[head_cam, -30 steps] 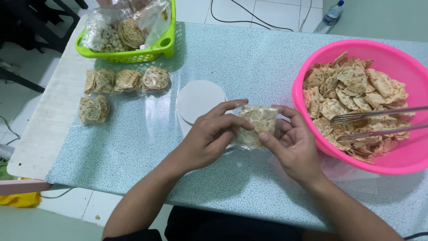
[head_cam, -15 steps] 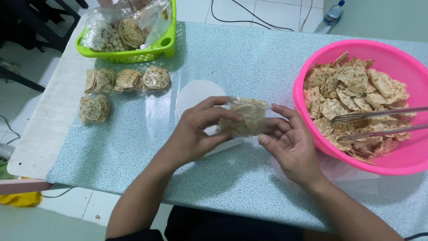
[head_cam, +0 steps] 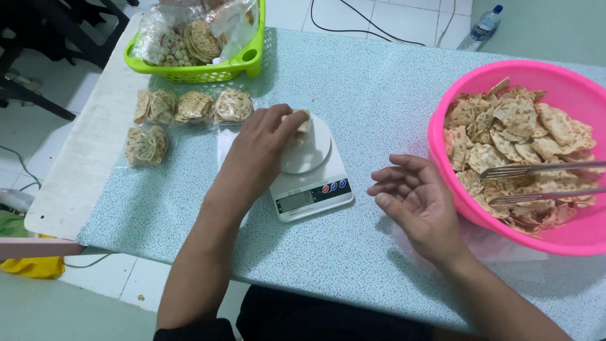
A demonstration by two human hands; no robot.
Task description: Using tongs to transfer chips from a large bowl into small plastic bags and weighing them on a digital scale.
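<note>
Your left hand point(head_cam: 262, 142) pinches a small bag of crackers point(head_cam: 302, 126) on the white kitchen scale point(head_cam: 309, 180); your right hand point(head_cam: 413, 199) hovers open, empty (light, brittle contents, so grip the plastic's edge).

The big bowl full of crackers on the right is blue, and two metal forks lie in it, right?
Not quite. The bowl is pink, not blue; the head view shows it clearly. The rest holds: it sits on the right, it is full of crackers, and two metal forks lie in it.
</note>
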